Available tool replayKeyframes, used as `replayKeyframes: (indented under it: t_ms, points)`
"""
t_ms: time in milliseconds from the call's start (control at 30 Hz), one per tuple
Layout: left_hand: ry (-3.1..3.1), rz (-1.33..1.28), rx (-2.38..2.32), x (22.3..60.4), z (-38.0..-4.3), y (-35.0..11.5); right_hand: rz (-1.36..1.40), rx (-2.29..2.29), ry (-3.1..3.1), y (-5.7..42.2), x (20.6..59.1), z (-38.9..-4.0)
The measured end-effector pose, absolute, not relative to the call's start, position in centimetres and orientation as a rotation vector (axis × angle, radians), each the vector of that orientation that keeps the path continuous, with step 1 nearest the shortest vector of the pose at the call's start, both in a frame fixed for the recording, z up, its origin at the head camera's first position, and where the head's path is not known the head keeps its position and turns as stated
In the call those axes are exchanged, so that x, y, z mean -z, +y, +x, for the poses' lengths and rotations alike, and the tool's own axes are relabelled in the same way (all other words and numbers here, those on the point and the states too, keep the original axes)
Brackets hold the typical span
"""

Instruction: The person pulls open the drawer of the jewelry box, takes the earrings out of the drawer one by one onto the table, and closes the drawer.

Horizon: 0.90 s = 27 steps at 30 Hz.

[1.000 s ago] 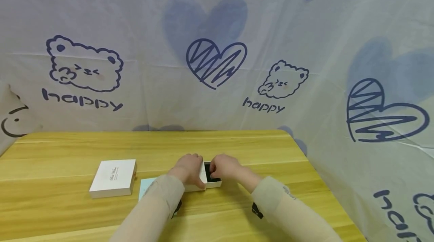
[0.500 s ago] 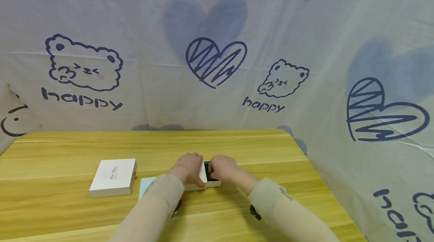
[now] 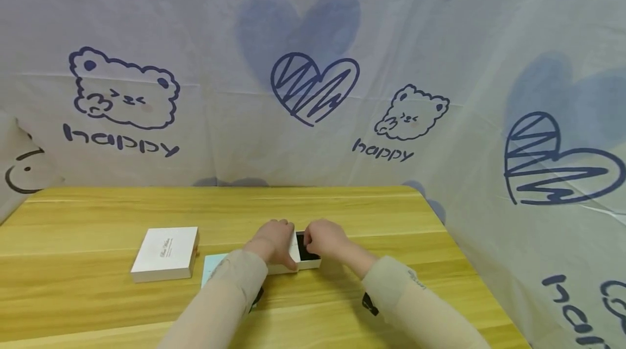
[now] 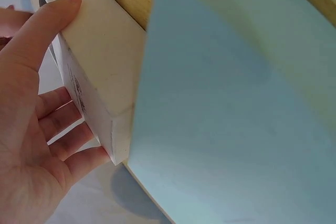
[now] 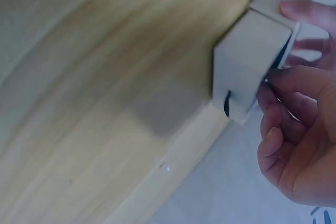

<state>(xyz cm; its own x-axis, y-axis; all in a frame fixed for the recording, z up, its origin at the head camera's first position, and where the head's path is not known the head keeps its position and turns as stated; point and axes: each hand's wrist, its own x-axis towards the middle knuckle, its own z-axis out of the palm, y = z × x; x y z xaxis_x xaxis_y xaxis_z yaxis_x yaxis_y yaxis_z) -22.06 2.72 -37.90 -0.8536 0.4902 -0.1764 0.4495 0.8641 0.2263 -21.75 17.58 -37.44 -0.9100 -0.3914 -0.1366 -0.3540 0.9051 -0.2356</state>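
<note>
A small white drawer box lies on the table, its sleeve (image 4: 105, 35) gripped by my left hand (image 3: 276, 240). The left thumb presses one side and the fingers spread over the printed face. The white drawer (image 5: 249, 56) is slid partly out to the right, showing a black lining (image 3: 305, 253). My right hand (image 3: 326, 239) reaches into it with curled fingers. Thumb and index finger (image 5: 294, 80) pinch together at the black inside; I cannot tell what small thing is between them. A light blue sheet (image 4: 210, 119) lies beside the box, partly under my left forearm.
A larger flat white box (image 3: 165, 254) with printed lettering sits to the left on the wooden table (image 3: 381, 207). Behind and to the right hangs a pale curtain (image 3: 225, 120) printed with hearts and bears.
Both hands keep their places at the drawer box. The right hand and forearm shift only slightly, and the whole head view drifts a little.
</note>
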Motion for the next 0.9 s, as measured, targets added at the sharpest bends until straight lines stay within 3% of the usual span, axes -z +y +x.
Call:
replayKeyframes:
  t_ms: [300,900]
  points:
    - [2.813,0.724,-0.248,38.1,-22.1,2.7,-0.318,0.605,2.891,20.8,35.8,-23.1]
    - [2.812,0.731,-0.245,38.0,-22.1,2.6,-0.134,0.719,2.814,25.1,39.0,-24.1]
